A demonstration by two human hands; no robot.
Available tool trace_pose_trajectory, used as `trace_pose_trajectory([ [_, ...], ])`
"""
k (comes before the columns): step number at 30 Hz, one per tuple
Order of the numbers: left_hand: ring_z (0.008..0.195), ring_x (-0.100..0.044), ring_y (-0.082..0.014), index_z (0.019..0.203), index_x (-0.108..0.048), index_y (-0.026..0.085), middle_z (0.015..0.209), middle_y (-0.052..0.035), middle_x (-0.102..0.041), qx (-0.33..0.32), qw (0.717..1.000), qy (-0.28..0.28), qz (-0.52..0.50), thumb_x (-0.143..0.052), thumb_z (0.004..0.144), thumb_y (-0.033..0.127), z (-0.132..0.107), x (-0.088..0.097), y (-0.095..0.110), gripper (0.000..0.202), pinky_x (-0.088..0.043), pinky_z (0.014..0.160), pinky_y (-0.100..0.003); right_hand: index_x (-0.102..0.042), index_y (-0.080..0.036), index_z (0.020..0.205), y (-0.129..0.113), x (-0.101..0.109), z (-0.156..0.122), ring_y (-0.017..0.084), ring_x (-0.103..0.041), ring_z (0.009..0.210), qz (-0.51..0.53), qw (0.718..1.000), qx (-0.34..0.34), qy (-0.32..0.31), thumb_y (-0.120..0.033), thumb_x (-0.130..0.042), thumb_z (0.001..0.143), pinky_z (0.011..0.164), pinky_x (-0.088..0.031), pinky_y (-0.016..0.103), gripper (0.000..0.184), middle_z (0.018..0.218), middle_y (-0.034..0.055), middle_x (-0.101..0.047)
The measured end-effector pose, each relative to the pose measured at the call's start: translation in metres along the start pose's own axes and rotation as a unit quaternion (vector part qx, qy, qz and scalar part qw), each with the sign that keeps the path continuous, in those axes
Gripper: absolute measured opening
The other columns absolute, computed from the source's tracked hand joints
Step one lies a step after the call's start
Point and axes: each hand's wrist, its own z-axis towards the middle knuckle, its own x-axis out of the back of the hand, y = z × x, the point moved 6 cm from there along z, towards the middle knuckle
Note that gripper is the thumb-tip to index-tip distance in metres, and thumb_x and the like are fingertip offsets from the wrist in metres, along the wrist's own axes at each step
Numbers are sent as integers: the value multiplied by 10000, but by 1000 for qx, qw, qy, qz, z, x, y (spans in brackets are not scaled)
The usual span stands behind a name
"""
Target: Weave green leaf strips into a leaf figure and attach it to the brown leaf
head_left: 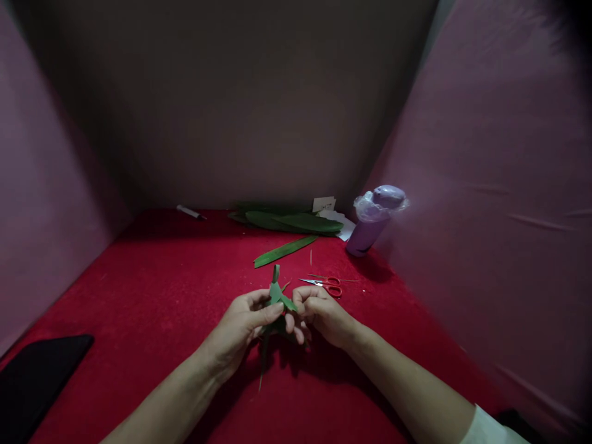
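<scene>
A folded green leaf (pixel 276 291) with a small loop on top is held over the red cloth. My left hand (pixel 247 319) grips it from the left, thumb pressed across its front. At its right side, my right hand (pixel 324 313) pinches a pointed end of the same leaf between thumb and fingers. Thin strands of leaf hang below my left hand. Just beyond my right hand lie small scissors (pixel 329 285) with red handles, next to a thin stick. Part of the folded leaf is hidden behind my fingers.
Several long green leaves (pixel 296 221) lie at the back beside white paper (pixel 340 221); a single leaf strip (pixel 284 251) is nearer. A purple tumbler (pixel 367 234) wrapped in plastic stands right. A pen-like white object (pixel 189 212) lies back left, a black mat (pixel 46 376) front left. Walls enclose the table.
</scene>
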Motion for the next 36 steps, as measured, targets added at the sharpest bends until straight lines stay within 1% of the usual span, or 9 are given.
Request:
trace_pose_trajectory([
  [2, 702, -656, -231, 910, -654, 108, 759, -112, -690, -3, 1000, 19, 6, -634, 747, 267, 1, 3, -2, 229, -479, 705, -341, -443, -151, 605, 0, 2, 0, 98, -558, 368, -7, 1000, -5, 12, -147, -456, 627, 322, -331, 140, 26, 569, 24, -657],
  [6, 604, -619, -153, 845, -666, 108, 723, -71, -680, 5, 995, 98, 11, -698, 682, 212, 2, 17, -8, 196, -475, 605, -260, -480, -143, 593, 0, 3, 0, 64, -475, 299, -51, 999, -4, 11, -136, -462, 612, 313, -316, 139, 27, 483, -17, -610],
  [11, 568, -613, -150, 812, -667, 96, 684, -70, -679, -2, 992, 126, -8, -718, 643, 192, 4, 20, -10, 201, -468, 579, -259, -482, -144, 538, 2, -3, 1, 52, -445, 310, -104, 995, -6, -2, -94, -446, 560, 337, -335, 141, 65, 430, -47, -546],
  [15, 553, -617, -161, 783, -663, 101, 650, -63, -678, -3, 987, 157, -21, -739, 605, 196, 4, 23, -11, 216, -467, 568, -268, -459, -156, 546, 6, -6, -1, 50, -433, 335, -138, 990, -19, -11, -102, -449, 591, 370, -341, 139, 72, 394, -70, -487],
  [21, 525, -605, -154, 758, -648, 104, 616, -56, -672, 4, 985, 174, -16, -743, 596, 218, 6, 28, -16, 220, -461, 541, -259, -469, -156, 594, 8, -3, -1, 50, -437, 368, -191, 980, -51, -13, -125, -470, 663, 387, -355, 141, 76, 435, -63, -491],
  [23, 524, -602, -151, 748, -641, 106, 606, -51, -669, -3, 984, 180, -7, -745, 594, 229, 6, 29, -16, 222, -464, 545, -259, -517, -147, 673, 5, -2, -1, 54, -449, 384, -195, 979, -55, 2, -210, -482, 738, 376, -363, 145, 97, 493, -49, -514],
  [26, 554, -606, -152, 752, -634, 114, 630, -47, -673, -14, 983, 185, 0, -750, 588, 243, 6, 30, -16, 238, -466, 570, -258, -544, -133, 714, 0, -1, 1, 50, -441, 393, -199, 979, -25, 33, -400, -434, 836, 369, -353, 153, 314, 539, -32, -509],
  [30, 599, -589, -131, 784, -622, 126, 687, -36, -672, -37, 979, 192, 57, -738, 615, 246, 5, 31, -15, 237, -438, 571, -223, -487, -142, 636, -1, 3, 1, 33, -378, 380, -202, 975, 15, 92, -465, -604, 740, 370, -283, 147, 358, 468, -67, -440],
  [36, 597, -572, -128, 832, -618, 117, 703, -41, -663, -24, 986, 152, 63, -715, 652, 277, 6, 26, -16, 259, -419, 556, -224, -473, -155, 615, 3, 2, 1, 44, -384, 349, -186, 978, -5, 93, -491, -642, 691, 351, -278, 163, 384, 437, -64, -468],
])
